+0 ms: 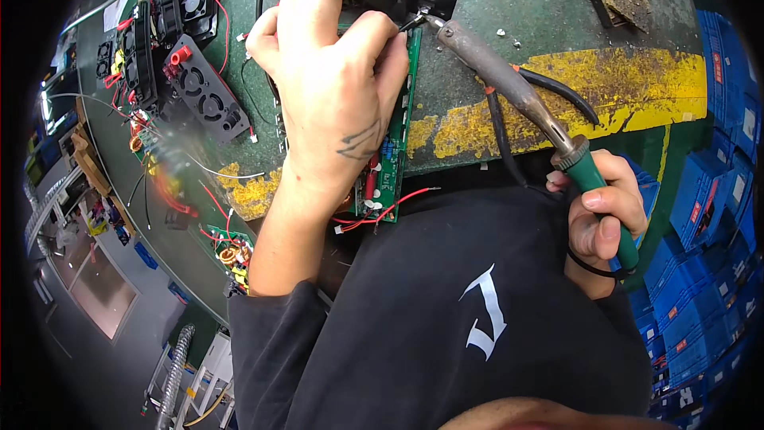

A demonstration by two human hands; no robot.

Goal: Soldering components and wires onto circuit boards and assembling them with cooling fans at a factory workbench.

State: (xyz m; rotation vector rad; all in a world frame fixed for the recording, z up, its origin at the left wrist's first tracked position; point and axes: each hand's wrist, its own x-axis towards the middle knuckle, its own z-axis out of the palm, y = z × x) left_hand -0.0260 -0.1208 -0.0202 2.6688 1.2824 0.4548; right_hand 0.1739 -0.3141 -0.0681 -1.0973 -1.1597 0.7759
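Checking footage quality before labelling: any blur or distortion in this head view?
Head view: fisheye bends the bench edge and darkens the corners; the left hand and soldering iron are sharp; the wires at far left are smeared.

A: What does the left hand (338,72) cover?

B: Most of the green circuit board (395,139); the soldering iron (509,84) tip's contact point is too small to make out.

A: Elsewhere?

B: The bench's (549,8) left clutter is blurred.
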